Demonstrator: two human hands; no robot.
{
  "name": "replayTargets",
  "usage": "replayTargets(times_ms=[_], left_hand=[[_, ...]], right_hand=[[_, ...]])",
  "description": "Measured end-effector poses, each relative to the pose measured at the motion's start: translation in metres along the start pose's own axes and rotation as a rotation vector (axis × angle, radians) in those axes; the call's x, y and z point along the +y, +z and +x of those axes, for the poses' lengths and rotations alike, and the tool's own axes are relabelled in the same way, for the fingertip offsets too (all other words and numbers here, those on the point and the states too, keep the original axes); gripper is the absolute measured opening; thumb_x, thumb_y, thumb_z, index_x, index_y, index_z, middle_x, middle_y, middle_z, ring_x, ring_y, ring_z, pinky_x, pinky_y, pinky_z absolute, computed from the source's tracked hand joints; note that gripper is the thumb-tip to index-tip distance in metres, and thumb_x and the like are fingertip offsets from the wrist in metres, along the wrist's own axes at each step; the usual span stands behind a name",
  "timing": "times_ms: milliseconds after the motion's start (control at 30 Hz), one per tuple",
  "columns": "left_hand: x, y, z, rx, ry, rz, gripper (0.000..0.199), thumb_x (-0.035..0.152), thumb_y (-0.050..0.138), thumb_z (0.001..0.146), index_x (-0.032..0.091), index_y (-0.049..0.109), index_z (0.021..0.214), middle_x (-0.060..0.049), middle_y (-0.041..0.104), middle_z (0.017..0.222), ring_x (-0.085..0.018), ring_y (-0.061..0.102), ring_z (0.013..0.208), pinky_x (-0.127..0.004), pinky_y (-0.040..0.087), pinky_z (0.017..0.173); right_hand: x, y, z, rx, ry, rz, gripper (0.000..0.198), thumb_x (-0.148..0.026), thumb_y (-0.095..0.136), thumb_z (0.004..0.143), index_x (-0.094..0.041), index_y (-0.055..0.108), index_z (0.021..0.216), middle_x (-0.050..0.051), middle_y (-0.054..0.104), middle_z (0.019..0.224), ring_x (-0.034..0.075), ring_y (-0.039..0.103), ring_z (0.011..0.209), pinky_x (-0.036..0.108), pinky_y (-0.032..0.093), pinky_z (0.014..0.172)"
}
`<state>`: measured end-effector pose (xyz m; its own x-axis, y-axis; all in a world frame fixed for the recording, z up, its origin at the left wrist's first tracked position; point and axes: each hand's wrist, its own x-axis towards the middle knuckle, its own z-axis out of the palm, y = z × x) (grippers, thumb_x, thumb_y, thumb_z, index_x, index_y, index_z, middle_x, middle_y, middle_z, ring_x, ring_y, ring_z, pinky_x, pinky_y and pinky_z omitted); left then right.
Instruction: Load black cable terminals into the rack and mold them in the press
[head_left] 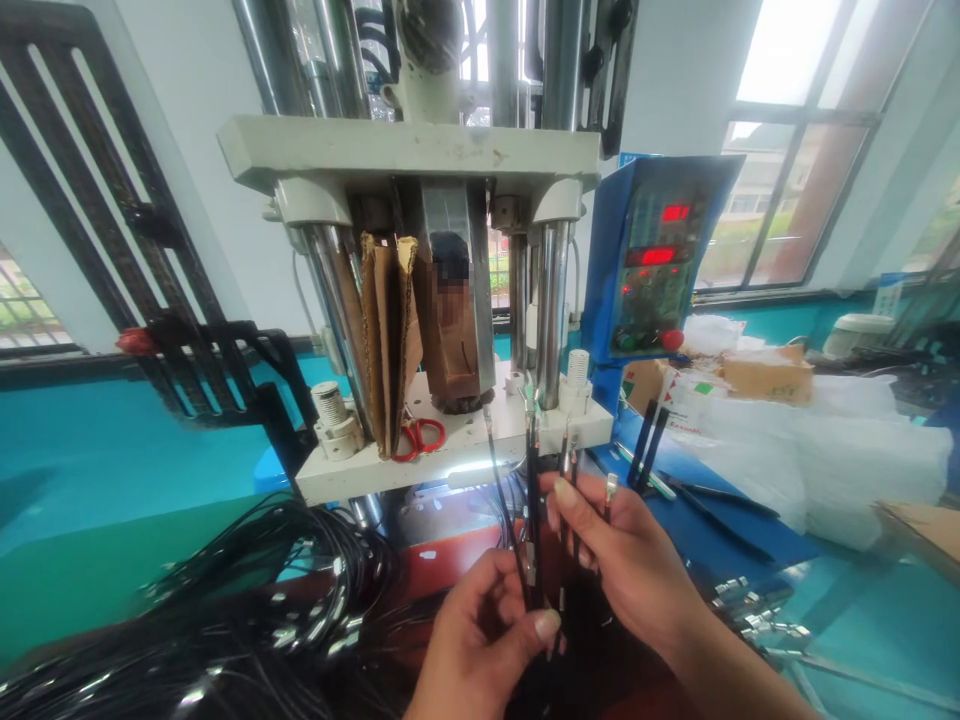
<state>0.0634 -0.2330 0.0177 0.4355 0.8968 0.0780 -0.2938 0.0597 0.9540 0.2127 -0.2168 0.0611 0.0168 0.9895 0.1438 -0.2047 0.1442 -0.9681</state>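
Several thin black cables [533, 480] with bare metal terminals at their tips stand upright between my hands, low in front of the press. My left hand [487, 630] is closed round one group of them, thumb against fingers. A little higher and to the right, my right hand [615, 545] pinches more of these cables. One flat silvery terminal [612, 484] sticks up past its fingers. Below my hands the cables run into dark shadow. Behind the cable tips lies the pale base plate [480, 445] of the press.
Red-handled scissors [420, 438] and folded cardboard [388, 340] are on the press base. A blue control box [664, 255] with red displays stands right. Coiled black cables [300, 580] lie at left. Black tweezers [720, 510] rest on a blue surface [780, 550] near white bags [862, 450].
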Motion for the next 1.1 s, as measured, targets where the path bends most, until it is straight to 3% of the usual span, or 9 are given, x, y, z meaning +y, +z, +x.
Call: replayTargets(times_ms=[100,167,400,633,867,1000,1100], left_hand=[[0.0,-0.002,0.0,-0.007,-0.013,0.045,0.028,0.033,0.072,0.074,0.016,0.06,0.093,0.001,0.056,0.069,-0.01,0.049,0.063,-0.023,0.038,0.063],[-0.003,-0.005,0.001,0.014,-0.021,0.082,0.027,0.033,0.072,0.074,0.016,0.061,0.091,0.002,0.053,0.069,-0.01,0.047,0.064,-0.022,0.036,0.063],[-0.01,-0.013,0.005,0.04,0.001,0.136,0.026,0.038,0.07,0.076,0.017,0.059,0.085,0.002,0.052,0.07,-0.011,0.046,0.066,-0.022,0.036,0.063],[0.004,-0.005,0.0,-0.004,-0.007,0.18,0.024,0.039,0.063,0.082,0.015,0.058,0.078,0.002,0.053,0.062,-0.011,0.046,0.061,-0.023,0.035,0.063],[0.015,0.007,-0.001,0.033,-0.01,0.13,0.027,0.042,0.055,0.086,0.018,0.055,0.098,0.0,0.05,0.076,-0.012,0.046,0.059,-0.024,0.041,0.053],[0.022,0.003,0.0,-0.042,0.031,0.287,0.021,0.037,0.056,0.087,0.016,0.054,0.08,0.001,0.049,0.073,-0.011,0.043,0.066,-0.023,0.038,0.061],[0.026,-0.001,0.0,-0.133,0.011,0.33,0.016,0.031,0.06,0.084,0.016,0.055,0.081,0.0,0.049,0.078,-0.012,0.043,0.073,-0.023,0.037,0.067]], right_hand=[[0.002,-0.001,0.0,0.007,0.0,0.01,0.029,-0.042,0.068,0.081,-0.021,0.064,0.101,-0.001,0.065,0.071,0.014,0.059,0.061,0.025,0.046,0.054],[0.004,-0.001,0.0,0.0,0.006,-0.015,0.028,-0.041,0.068,0.081,-0.02,0.066,0.099,0.001,0.067,0.076,0.017,0.061,0.069,0.028,0.048,0.061],[0.005,-0.002,0.001,-0.026,0.012,-0.064,0.022,-0.041,0.066,0.082,-0.019,0.062,0.084,0.0,0.064,0.068,0.014,0.059,0.059,0.026,0.047,0.055],[0.008,-0.002,0.003,0.028,-0.01,-0.064,0.027,-0.041,0.07,0.079,-0.02,0.062,0.095,-0.001,0.065,0.07,0.014,0.058,0.057,0.024,0.045,0.05],[-0.008,-0.001,-0.001,-0.127,-0.066,-0.23,0.018,-0.037,0.066,0.083,-0.021,0.058,0.082,-0.002,0.064,0.068,0.013,0.058,0.06,0.024,0.048,0.058],[-0.013,0.001,-0.004,-0.12,-0.101,-0.306,0.015,-0.034,0.063,0.086,-0.021,0.056,0.081,-0.005,0.058,0.064,0.01,0.054,0.059,0.022,0.045,0.056],[-0.012,0.0,-0.004,-0.093,-0.102,-0.268,0.014,-0.034,0.065,0.084,-0.023,0.059,0.089,-0.005,0.06,0.072,0.011,0.057,0.063,0.022,0.047,0.06]])
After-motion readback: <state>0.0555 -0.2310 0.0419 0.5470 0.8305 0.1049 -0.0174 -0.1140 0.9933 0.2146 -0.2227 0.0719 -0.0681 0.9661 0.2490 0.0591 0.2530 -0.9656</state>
